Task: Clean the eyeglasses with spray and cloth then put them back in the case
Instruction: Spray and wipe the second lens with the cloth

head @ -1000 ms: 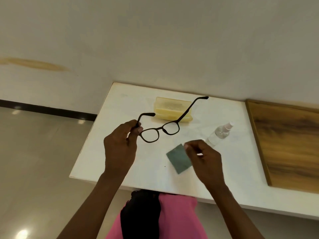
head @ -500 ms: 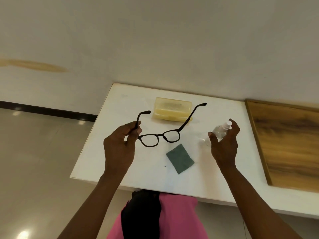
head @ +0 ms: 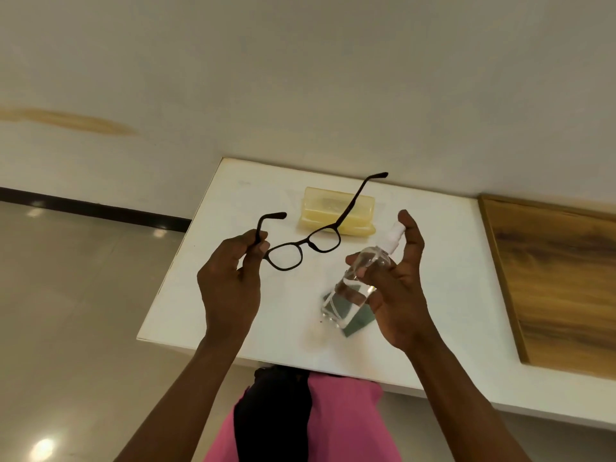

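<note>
Spray bottle (head: 358, 283) now lifted — one eyeglasses (head: 301, 250), seemingly one cloth (head: 358, 320).

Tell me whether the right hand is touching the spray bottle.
Touching. The head view shows the right hand gripping the spray bottle, fingers curled around its clear body, index finger on the nozzle.

Lighting is soft, even and moderately bright. A round glare spot sits on the glossy grey floor (head: 43, 447); fainter reflections lie near the black skirting strip (head: 100, 208). Shadows are weak. Detail is slightly soft throughout, with wide-angle bending of straight edges.
</note>
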